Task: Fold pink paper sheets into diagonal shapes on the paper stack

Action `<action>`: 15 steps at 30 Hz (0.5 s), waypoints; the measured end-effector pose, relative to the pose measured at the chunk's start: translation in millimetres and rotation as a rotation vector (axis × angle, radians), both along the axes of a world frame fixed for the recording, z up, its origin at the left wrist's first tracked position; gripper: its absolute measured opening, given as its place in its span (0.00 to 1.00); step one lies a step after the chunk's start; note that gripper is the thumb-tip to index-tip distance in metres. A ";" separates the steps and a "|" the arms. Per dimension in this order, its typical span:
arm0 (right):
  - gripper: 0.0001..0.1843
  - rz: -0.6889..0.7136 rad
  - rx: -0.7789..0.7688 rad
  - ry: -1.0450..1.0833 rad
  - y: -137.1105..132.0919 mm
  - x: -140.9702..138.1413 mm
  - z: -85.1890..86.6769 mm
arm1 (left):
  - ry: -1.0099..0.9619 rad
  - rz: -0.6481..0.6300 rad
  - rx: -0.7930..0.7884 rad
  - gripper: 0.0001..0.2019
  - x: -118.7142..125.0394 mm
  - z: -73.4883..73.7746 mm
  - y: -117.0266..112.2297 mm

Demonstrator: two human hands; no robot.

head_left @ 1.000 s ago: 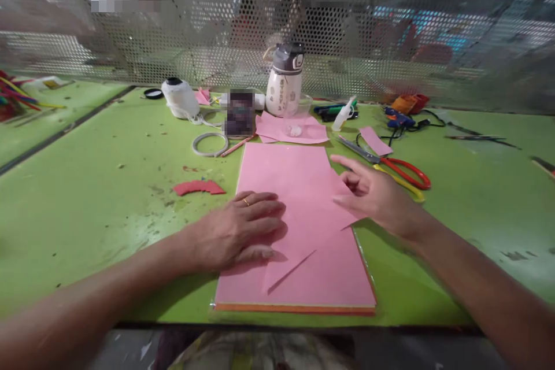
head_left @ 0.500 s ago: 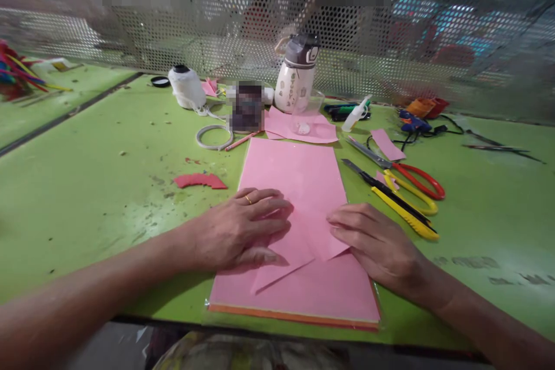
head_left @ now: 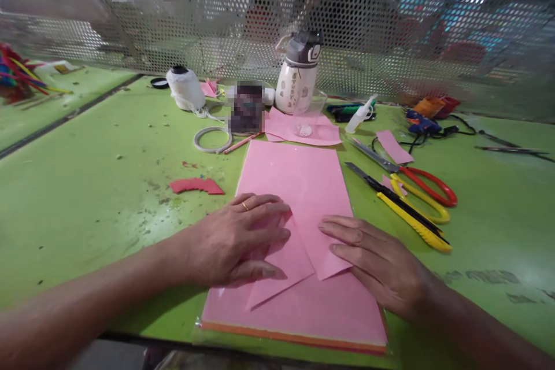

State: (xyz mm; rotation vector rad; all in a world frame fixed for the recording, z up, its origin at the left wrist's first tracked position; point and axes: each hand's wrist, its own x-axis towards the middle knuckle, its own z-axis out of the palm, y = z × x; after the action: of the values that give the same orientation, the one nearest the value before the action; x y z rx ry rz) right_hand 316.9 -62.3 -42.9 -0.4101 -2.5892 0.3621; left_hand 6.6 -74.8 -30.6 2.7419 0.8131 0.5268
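Observation:
A stack of pink paper sheets (head_left: 299, 179) in a clear sleeve lies on the green table (head_left: 108, 185) in front of me. On top of it sits a smaller pink sheet (head_left: 303, 248) with two flaps folded over. My left hand (head_left: 236, 237), a ring on one finger, lies flat on the left flap with fingers stretched out. My right hand (head_left: 377, 263) presses flat on the right flap, fingers together and extended. Neither hand grips anything.
Right of the stack lie a yellow utility knife (head_left: 407, 214) and red and yellow scissors (head_left: 416, 182). Behind are a white bottle (head_left: 299, 75), a thread spool (head_left: 184, 88), a tape ring (head_left: 213, 140), a glue bottle (head_left: 359, 114), pink scraps (head_left: 303, 127) and a red cutout (head_left: 197, 186). A perforated metal screen closes the back.
My right hand came down from the air onto the right flap and now presses it flat. The flap has folded over the sheet. My left hand stayed put.

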 end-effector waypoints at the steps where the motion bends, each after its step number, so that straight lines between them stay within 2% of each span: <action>1: 0.15 0.000 0.004 0.002 0.6 -0.2 -0.8 | 0.000 0.001 0.007 0.23 -0.1 -0.1 0.0; 8: 0.14 0.001 0.062 -0.026 1.2 0.5 -2.3 | 0.012 0.020 0.012 0.24 0.8 -0.7 -0.1; 15: 0.16 0.026 0.039 -0.063 1.3 1.8 -2.6 | 0.022 0.031 0.001 0.24 0.3 -1.4 -0.6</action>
State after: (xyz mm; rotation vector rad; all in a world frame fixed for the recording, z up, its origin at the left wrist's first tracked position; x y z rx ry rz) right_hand 318.7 -61.0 -45.5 -0.3805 -2.6609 0.3120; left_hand 6.9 -75.4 -32.0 2.7447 0.8620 0.5047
